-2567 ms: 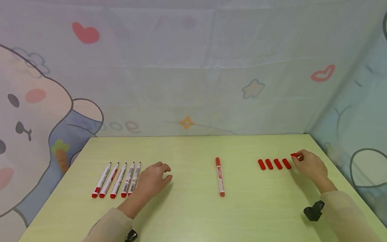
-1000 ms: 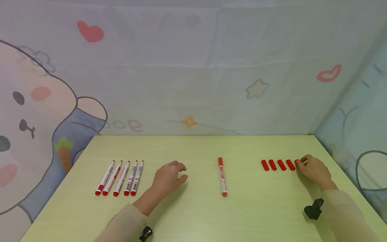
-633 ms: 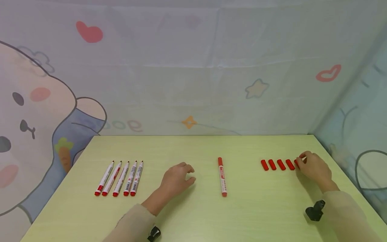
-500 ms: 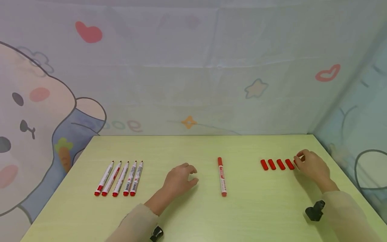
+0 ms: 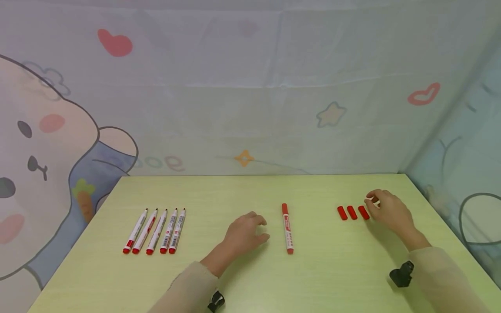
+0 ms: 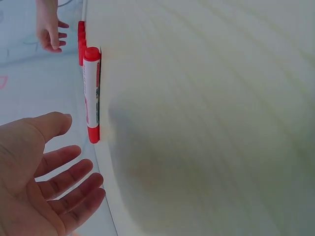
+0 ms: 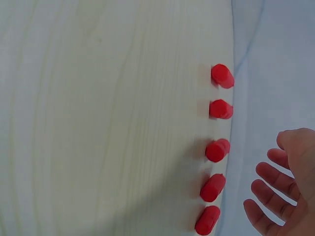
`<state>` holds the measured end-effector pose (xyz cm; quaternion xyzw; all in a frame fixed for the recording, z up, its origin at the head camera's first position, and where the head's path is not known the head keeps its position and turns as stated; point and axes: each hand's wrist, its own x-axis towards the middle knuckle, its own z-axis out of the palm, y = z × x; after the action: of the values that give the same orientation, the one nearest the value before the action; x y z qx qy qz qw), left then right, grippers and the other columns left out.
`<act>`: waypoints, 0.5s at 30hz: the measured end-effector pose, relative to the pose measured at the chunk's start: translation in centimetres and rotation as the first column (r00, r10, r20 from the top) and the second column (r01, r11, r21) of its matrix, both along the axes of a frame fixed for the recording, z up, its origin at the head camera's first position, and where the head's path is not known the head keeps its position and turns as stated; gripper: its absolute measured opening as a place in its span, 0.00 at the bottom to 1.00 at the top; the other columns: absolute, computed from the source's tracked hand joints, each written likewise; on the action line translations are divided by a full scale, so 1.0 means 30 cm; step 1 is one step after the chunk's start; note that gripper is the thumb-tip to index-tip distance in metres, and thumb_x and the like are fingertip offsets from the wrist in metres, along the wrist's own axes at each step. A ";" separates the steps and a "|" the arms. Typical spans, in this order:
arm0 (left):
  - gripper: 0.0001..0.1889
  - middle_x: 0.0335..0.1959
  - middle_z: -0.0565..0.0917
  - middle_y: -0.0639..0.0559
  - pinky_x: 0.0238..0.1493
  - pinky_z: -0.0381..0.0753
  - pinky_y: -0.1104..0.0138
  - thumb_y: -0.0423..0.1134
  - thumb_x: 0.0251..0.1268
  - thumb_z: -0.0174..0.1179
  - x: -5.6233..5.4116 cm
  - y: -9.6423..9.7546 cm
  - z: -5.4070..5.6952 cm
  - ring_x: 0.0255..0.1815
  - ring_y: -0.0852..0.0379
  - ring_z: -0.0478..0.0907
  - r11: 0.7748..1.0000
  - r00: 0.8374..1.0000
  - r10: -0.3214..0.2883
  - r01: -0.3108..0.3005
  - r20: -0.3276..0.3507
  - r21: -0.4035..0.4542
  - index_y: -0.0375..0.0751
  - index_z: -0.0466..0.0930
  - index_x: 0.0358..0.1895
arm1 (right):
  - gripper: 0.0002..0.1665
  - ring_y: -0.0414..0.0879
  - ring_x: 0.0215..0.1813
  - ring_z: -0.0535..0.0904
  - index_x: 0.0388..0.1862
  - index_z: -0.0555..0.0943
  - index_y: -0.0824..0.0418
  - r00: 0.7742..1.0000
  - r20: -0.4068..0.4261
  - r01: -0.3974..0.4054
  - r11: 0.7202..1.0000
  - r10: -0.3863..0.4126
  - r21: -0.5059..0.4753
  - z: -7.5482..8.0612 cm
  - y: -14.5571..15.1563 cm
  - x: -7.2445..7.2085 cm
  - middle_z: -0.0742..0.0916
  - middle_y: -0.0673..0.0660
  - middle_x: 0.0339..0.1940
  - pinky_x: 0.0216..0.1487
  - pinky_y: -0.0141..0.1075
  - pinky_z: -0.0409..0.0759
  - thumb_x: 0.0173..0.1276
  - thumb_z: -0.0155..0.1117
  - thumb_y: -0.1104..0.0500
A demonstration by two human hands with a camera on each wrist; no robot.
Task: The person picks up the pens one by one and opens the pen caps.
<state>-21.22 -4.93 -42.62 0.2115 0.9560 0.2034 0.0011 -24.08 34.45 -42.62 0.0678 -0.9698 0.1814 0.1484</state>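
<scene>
My left hand (image 5: 244, 234) hovers over the table just left of a capped red marker (image 5: 287, 230), its fingers loosely bent and holding nothing. In the left wrist view the marker (image 6: 92, 93) lies beyond the thumb, apart from the hand. My right hand (image 5: 391, 214) hangs loose and unoccupied above the right end of a row of red marker caps (image 5: 352, 212). The head view shows three caps; the hand hides the others. Several caps (image 7: 216, 150) stand out in a line in the right wrist view, none touched by the right fingers (image 7: 275, 178).
Several uncapped white markers (image 5: 155, 232) with red ends lie side by side on the left of the pale table (image 5: 250, 282), tips pointing away. A printed cloth (image 5: 219, 108) hangs along the table's back edge, and another cloth side (image 5: 469, 174) borders the right.
My right hand set the last cap at the row's right end, let go, and has moved left over the caps. My left hand has travelled right from the uncapped markers towards the capped marker.
</scene>
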 end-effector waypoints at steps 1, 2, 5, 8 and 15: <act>0.16 0.42 0.79 0.53 0.39 0.77 0.64 0.47 0.54 0.64 0.000 0.006 0.000 0.41 0.56 0.77 1.000 1.000 -0.001 0.001 0.004 -0.005 0.45 0.81 0.45 | 0.14 0.57 0.34 0.78 0.42 0.77 0.68 1.000 -0.004 -0.006 1.000 0.006 0.001 0.000 -0.008 -0.001 0.82 0.64 0.35 0.32 0.48 0.75 0.65 0.55 0.58; 0.16 0.42 0.79 0.53 0.39 0.77 0.65 0.47 0.54 0.64 0.000 0.013 0.000 0.41 0.56 0.77 1.000 1.000 -0.002 0.002 0.005 -0.011 0.45 0.81 0.45 | 0.13 0.57 0.35 0.78 0.42 0.77 0.67 1.000 -0.009 -0.012 1.000 0.012 0.003 0.000 -0.016 -0.002 0.81 0.64 0.35 0.32 0.48 0.75 0.64 0.55 0.58; 0.17 0.43 0.79 0.53 0.38 0.77 0.65 0.48 0.54 0.64 0.001 0.034 0.002 0.41 0.56 0.77 1.000 1.000 -0.004 0.004 0.013 -0.022 0.45 0.81 0.46 | 0.13 0.57 0.36 0.78 0.42 0.77 0.67 0.999 -0.025 -0.035 0.999 0.036 0.009 0.000 -0.037 -0.004 0.81 0.63 0.35 0.33 0.47 0.76 0.64 0.57 0.59; 0.18 0.42 0.79 0.53 0.37 0.76 0.66 0.50 0.54 0.63 0.000 0.056 0.000 0.40 0.56 0.77 0.999 1.000 0.000 0.000 0.012 -0.038 0.45 0.81 0.46 | 0.13 0.57 0.37 0.78 0.43 0.78 0.66 0.997 -0.037 -0.064 0.998 0.065 0.014 -0.002 -0.058 -0.004 0.82 0.62 0.37 0.34 0.48 0.77 0.64 0.57 0.59; 0.21 0.39 0.78 0.54 0.29 0.73 0.70 0.53 0.54 0.62 -0.008 0.118 -0.017 0.35 0.58 0.75 0.997 0.999 0.054 -0.054 0.006 -0.054 0.46 0.80 0.47 | 0.14 0.56 0.41 0.78 0.46 0.77 0.64 0.992 -0.023 -0.126 0.992 0.126 0.005 -0.013 -0.110 -0.006 0.81 0.61 0.40 0.35 0.48 0.78 0.64 0.58 0.58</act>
<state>-21.46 -1.40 -43.14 0.1848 0.9664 0.1785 0.0049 -24.25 31.14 -43.00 0.1311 -0.9621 0.1881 0.1476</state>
